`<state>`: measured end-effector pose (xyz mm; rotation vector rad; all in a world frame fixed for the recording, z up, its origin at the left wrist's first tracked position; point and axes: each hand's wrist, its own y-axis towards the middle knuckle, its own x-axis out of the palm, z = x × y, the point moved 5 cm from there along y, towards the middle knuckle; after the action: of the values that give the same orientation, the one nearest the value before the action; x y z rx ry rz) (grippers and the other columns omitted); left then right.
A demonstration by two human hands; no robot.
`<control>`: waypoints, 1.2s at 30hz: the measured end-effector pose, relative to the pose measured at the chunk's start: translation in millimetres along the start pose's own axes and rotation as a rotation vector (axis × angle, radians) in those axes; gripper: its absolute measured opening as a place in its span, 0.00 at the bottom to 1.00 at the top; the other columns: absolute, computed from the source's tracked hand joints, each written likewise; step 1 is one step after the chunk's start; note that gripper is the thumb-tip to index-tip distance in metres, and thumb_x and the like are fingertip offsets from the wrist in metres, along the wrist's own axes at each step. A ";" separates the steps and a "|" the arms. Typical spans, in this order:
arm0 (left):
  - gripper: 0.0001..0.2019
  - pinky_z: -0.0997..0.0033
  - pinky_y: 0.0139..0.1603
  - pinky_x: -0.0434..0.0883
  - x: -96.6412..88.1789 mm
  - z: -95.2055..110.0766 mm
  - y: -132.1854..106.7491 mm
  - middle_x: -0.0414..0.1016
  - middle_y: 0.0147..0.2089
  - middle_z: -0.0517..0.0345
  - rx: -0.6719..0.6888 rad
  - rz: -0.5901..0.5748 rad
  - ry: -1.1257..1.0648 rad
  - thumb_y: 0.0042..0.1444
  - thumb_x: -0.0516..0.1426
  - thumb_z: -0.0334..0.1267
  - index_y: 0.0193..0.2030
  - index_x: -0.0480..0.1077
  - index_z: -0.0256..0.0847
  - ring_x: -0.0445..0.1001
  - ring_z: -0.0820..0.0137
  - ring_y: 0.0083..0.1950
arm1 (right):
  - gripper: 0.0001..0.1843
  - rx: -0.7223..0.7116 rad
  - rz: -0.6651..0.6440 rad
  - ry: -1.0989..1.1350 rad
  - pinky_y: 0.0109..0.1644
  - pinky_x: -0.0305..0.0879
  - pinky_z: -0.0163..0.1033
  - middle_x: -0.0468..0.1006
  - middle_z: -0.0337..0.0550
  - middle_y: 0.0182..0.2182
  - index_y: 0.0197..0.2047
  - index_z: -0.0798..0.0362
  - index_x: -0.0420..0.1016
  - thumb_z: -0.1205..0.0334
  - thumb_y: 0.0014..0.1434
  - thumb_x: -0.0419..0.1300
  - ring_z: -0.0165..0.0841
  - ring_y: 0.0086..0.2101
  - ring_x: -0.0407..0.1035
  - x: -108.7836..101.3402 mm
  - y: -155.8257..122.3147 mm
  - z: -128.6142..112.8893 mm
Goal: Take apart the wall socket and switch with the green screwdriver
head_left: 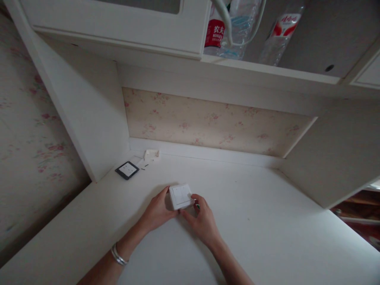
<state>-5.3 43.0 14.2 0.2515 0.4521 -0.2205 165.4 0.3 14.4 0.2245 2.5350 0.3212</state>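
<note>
A white square wall switch [181, 196] is held up over the white desktop between my two hands, its flat face turned upward. My left hand [160, 209] grips its left side, thumb at the lower edge and fingers at the upper left corner. At the right edge, the fingers of my right hand [203, 219] are curled against the switch. A small green bit [198, 206] shows among those fingers; what it belongs to is hidden. The underside of the switch is out of sight.
Back left on the desktop [249, 245] lie a dark square frame with a white centre [127, 170], a white plastic piece [151, 154] and a few small dark screws [145, 167]. Overhead is a cabinet shelf [267, 71] with plastic bottles [285, 29]. Side panels [86, 114] flank the desk.
</note>
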 end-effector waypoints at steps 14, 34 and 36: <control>0.39 0.60 0.59 0.63 -10.6 -2.9 4.1 0.70 0.57 0.49 0.047 -0.125 0.137 0.32 0.69 0.37 0.56 0.66 0.43 0.67 0.55 0.58 | 0.14 -0.035 -0.130 -0.064 0.40 0.69 0.38 0.79 0.44 0.37 0.46 0.50 0.68 0.61 0.55 0.58 0.36 0.36 0.74 -11.8 -1.6 8.8; 0.37 0.63 0.57 0.64 -11.5 2.1 4.7 0.72 0.54 0.52 0.069 -0.169 0.025 0.37 0.68 0.37 0.58 0.64 0.44 0.69 0.59 0.55 | 0.13 -0.061 -0.118 -0.068 0.40 0.68 0.37 0.80 0.42 0.38 0.47 0.47 0.70 0.61 0.58 0.55 0.36 0.38 0.75 -11.4 -4.2 9.6; 0.38 0.62 0.57 0.64 -11.2 -0.3 4.9 0.72 0.54 0.51 0.066 -0.170 -0.016 0.36 0.68 0.38 0.58 0.65 0.44 0.69 0.58 0.55 | 0.13 -0.067 -0.106 -0.070 0.39 0.67 0.36 0.80 0.42 0.36 0.48 0.48 0.70 0.60 0.59 0.55 0.35 0.36 0.75 -11.4 -4.1 9.8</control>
<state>-14.0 49.4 19.9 0.2764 0.4514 -0.4034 179.9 -4.4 11.3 0.0735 2.4524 0.3495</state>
